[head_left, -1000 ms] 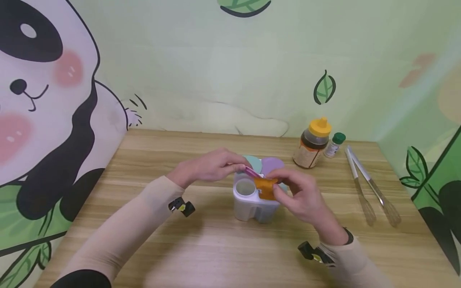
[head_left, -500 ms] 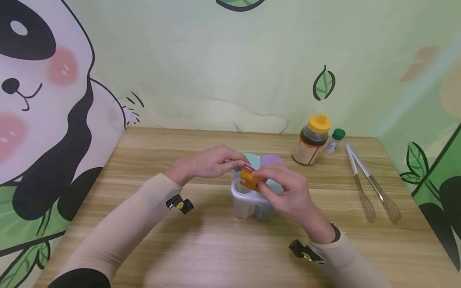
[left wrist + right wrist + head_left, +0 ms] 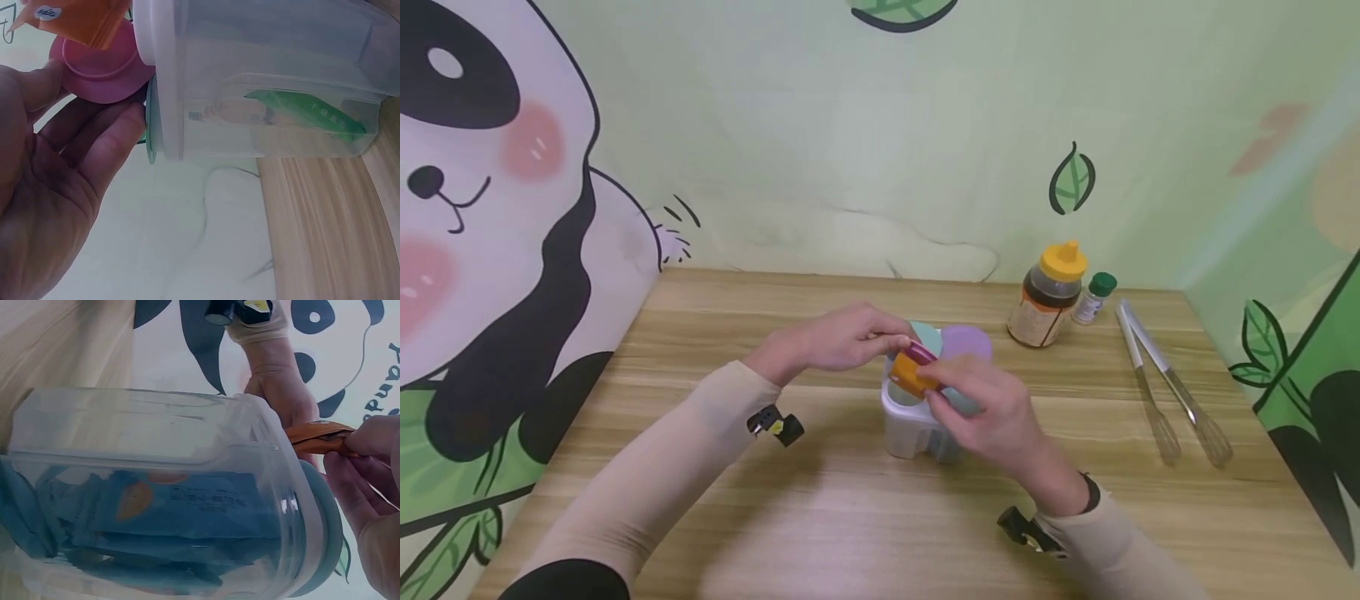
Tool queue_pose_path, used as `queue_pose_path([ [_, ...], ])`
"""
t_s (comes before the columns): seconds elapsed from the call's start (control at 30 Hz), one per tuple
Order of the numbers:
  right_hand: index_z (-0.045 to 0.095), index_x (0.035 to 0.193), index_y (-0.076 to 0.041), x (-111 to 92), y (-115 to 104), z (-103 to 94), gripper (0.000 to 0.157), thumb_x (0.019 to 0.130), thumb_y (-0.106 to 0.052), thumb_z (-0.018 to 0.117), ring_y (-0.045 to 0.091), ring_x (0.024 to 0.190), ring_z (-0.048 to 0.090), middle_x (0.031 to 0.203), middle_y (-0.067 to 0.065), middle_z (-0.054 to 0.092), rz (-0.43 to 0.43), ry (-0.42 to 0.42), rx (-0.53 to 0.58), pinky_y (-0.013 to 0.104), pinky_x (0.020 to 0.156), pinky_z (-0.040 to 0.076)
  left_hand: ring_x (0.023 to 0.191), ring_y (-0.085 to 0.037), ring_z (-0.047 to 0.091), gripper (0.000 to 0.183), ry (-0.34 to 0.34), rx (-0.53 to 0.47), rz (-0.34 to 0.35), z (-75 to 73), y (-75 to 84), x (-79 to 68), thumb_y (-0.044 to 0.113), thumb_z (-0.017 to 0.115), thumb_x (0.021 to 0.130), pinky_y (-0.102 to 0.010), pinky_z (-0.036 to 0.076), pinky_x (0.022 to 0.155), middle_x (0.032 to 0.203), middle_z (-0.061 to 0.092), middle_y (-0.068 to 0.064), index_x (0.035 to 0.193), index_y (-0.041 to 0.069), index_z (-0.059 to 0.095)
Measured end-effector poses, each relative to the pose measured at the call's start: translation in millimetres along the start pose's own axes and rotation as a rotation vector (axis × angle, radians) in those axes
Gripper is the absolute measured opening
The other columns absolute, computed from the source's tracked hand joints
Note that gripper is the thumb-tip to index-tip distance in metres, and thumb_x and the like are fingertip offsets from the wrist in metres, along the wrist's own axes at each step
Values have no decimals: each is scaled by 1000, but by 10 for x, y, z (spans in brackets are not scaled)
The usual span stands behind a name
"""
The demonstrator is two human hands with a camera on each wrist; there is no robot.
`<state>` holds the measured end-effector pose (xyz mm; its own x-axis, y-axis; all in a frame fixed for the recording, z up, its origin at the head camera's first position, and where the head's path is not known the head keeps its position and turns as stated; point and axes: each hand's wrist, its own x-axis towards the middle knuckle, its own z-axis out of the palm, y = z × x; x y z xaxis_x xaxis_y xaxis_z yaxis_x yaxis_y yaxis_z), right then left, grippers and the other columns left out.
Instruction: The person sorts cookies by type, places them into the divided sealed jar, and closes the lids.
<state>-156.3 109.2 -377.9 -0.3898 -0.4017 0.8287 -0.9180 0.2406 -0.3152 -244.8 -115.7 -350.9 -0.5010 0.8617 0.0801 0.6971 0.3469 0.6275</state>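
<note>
A clear multi-compartment storage box (image 3: 908,435) with a white rim and round coloured lids stands on the table. Its front-left compartment is uncovered. My left hand (image 3: 847,337) holds a pink lid (image 3: 103,78) beside that opening, thumb on one side and fingers behind. Between the thumb and fingers of my right hand (image 3: 988,407) an orange sachet (image 3: 908,377) is pinched, tilted over the opening and partly covering it. Through the box walls show a green packet (image 3: 312,115) and several blue packets (image 3: 187,506). The teal lid (image 3: 929,337) and purple lid (image 3: 966,342) cover the back compartments.
Behind and right of the box stand a brown bottle (image 3: 1043,304) with a yellow cap and a small green-capped jar (image 3: 1094,298). Metal tongs (image 3: 1165,375) lie open at the right. A panda-printed wall (image 3: 775,167) rises behind the table (image 3: 760,517).
My right hand has moved left with the orange sachet, from the box's front right to over the uncovered compartment, and the sachet has tilted. My left hand stays there with the pink lid.
</note>
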Motion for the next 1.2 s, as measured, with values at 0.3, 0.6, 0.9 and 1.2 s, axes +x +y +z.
queue_pose_path([
  [0.3,72,100,-2,-55,-7,36,22,77,0,73,23,83,71,94,11,73,-9,-56,-95,28,77,59,91,-7,65,28,-6,-29,-7,1,1,0,26,44,105,-26,54,84,105,72,6,111,17,70],
  [0.6,75,95,-2,-61,-21,20,21,74,0,76,18,75,67,90,8,74,34,-144,-160,23,66,58,92,-8,65,28,-1,-21,-27,2,-1,-6,27,43,105,-27,54,85,103,71,7,112,18,69],
  [0.9,76,90,-3,-39,-58,54,17,74,0,77,15,74,63,87,5,73,18,-218,-271,23,63,57,94,-8,65,28,1,-11,-36,17,-3,10,28,43,105,-26,54,86,103,71,7,111,19,69],
  [1.2,76,90,-4,-31,-72,50,14,76,-3,77,16,76,63,87,5,72,10,-281,-343,24,64,57,99,-7,66,29,6,0,-27,10,2,19,29,43,105,-28,54,90,106,71,7,112,19,69],
])
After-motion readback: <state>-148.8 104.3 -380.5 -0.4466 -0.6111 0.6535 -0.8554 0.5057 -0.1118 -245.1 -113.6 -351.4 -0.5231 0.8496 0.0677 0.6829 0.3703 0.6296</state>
